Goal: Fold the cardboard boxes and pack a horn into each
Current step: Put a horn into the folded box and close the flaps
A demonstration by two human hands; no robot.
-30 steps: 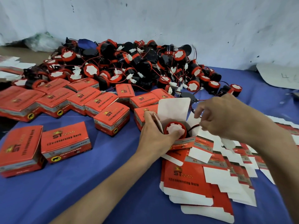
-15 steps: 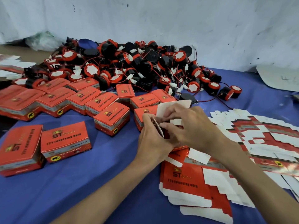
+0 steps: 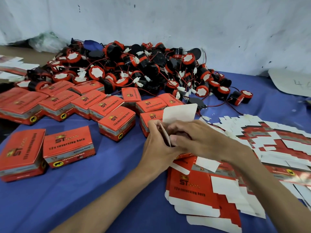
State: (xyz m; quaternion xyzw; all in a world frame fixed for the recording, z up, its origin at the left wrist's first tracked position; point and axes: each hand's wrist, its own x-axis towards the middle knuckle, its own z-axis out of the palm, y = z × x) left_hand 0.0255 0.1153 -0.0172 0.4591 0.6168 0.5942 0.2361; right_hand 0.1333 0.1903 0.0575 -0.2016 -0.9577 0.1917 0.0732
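Note:
A red cardboard box stands open at the table's middle, its white lid flap pointing up. My left hand grips the box's left side, with a side flap standing between its fingers and thumb. My right hand lies over the box's opening, fingers curled down onto it, hiding the horn inside. A big pile of black and red horns with red wires lies behind. Flat unfolded boxes lie under and to the right of my hands.
Several closed red boxes stand in rows on the blue cloth at the left and centre. More flat box blanks fan out at the right. A white wall runs behind the pile.
My right hand came in from the right, moved over the box's opening and covered the horn that showed before. My left hand stayed on the box's left side.

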